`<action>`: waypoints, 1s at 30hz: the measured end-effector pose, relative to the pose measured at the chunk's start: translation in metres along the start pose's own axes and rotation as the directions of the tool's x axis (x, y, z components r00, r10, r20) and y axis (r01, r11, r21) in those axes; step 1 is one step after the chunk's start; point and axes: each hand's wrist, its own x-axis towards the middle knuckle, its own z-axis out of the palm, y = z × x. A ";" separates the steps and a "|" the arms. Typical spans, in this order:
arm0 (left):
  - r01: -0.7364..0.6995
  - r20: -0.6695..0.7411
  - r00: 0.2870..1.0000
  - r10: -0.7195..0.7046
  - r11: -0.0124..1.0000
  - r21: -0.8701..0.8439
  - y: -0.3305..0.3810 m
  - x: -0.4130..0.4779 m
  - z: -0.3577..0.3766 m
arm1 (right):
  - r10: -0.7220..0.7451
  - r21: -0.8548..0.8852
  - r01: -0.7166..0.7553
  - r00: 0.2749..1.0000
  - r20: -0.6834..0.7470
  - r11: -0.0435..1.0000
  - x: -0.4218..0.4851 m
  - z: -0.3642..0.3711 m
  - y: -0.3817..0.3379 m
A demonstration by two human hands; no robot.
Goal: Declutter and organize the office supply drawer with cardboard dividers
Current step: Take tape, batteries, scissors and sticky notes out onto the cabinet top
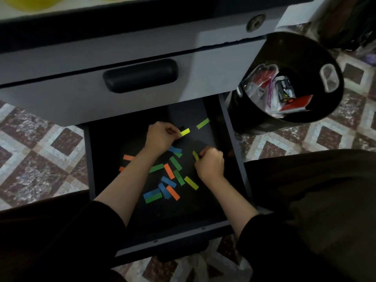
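**Drawer.** The drawer (173, 238) is pulled out below a closed upper drawer with a dark handle (140, 75). Its floor is dark. A round lock (255, 22) sits on the cabinet face above.

**Contents.** Loose coloured paper strips lie on the drawer floor.
- The main cluster (171, 180) lies between the 2 forearms. It contains green, blue, orange and yellow strips, several of them overlapping.
- 1 orange strip (128, 157) lies left of the left forearm, apart from the cluster. A 2nd orange piece shows just below it.
- 1 lime strip (203, 123) lies alone near the back right of the drawer.

**Left hand.** The left hand (160, 137) is inside the drawer, toward the back. Its grip is closed to a pinch on 1 end of a yellow strip (185, 132). The rest of the strip projects to the right.

**Right hand.** The right hand (209, 164) is at mid-depth, near the right wall. Its fingers are curled and its grip is closed on a yellow-green strip (195, 155), which projects up and to the left. Whether the hand holds more than 1 strip cannot be determined.

**Surroundings.** A black waste bin (295, 47) stands on the tiled floor (40, 149), just to the right of the cabinet. It contains clear plastic wrapping, a small dark box (285, 89) and a red card (295, 103). Both arms wear dark sleeves pushed up the forearm.
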 end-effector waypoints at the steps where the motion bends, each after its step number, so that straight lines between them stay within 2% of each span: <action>1: 0.001 0.006 1.000 -0.001 1.000 -0.017 0.006 0.005 0.006 | 0.010 0.001 -0.010 1.000 0.016 1.000 -0.005 -0.001 0.004; 6: -0.028 0.025 0.999 0.028 0.999 -0.019 0.037 0.027 0.034 | -0.030 0.004 0.029 0.998 0.059 1.000 -0.014 -0.006 0.013; 11: -0.015 0.024 1.000 0.012 0.995 0.097 0.044 0.040 0.053 | -0.020 -0.023 0.022 0.995 0.099 0.999 -0.013 -0.006 0.030; 16: -0.061 -0.059 0.995 0.080 0.960 0.273 0.051 0.035 0.067 | 0.005 -0.023 -0.002 0.992 0.128 1.000 -0.008 -0.002 0.039; 21: -0.025 -0.094 0.994 0.054 0.959 0.284 0.049 0.032 0.074 | 0.024 -0.050 -0.017 0.990 0.143 0.999 -0.004 -0.002 0.039; 24: -0.040 -0.053 0.997 0.060 0.950 0.311 0.047 0.033 0.073 | 0.031 -0.070 -0.020 0.987 0.157 0.997 -0.004 0.000 0.041; 27: -0.074 0.055 0.997 0.057 0.927 0.367 0.049 0.031 0.066 | 0.014 -0.057 -0.005 0.988 0.152 0.998 -0.005 0.000 0.040; 30: -0.120 0.124 0.989 0.085 0.944 0.308 0.042 0.022 0.049 | -0.002 -0.049 0.008 0.993 0.119 0.999 -0.003 -0.001 0.039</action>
